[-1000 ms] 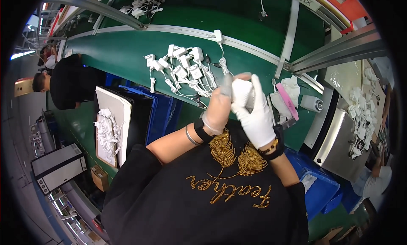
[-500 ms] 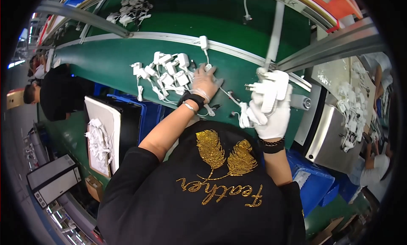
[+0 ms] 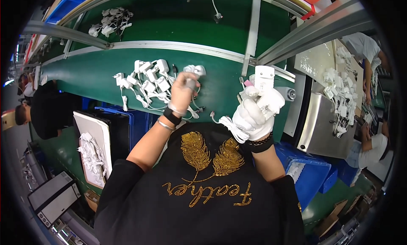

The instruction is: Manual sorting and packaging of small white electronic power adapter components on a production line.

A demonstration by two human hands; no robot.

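Note:
My left hand, with a black band and a bracelet at the wrist, is above the green work surface. Its fingers are curled at a blurred white power adapter and seem to grip it. To its left lies a loose heap of white power adapters with tied cords. My right hand, in a white glove, is closed around several white power adapters; one stands upright above the fingers. A bundled white cord hangs from that hand, its dark-tipped plug near the table's front edge.
A metal frame bar crosses behind the heap. More adapters lie beyond it. Blue bins stand at lower right, next to a steel-sided unit. At left, a white tray holds cords. Other people work at both sides.
The adapter that stood by the metal bar is now at my left fingers, nearer me. My left hand has curled and lifted. My right hand has turned, tilting its adapters upright. The view has shifted.

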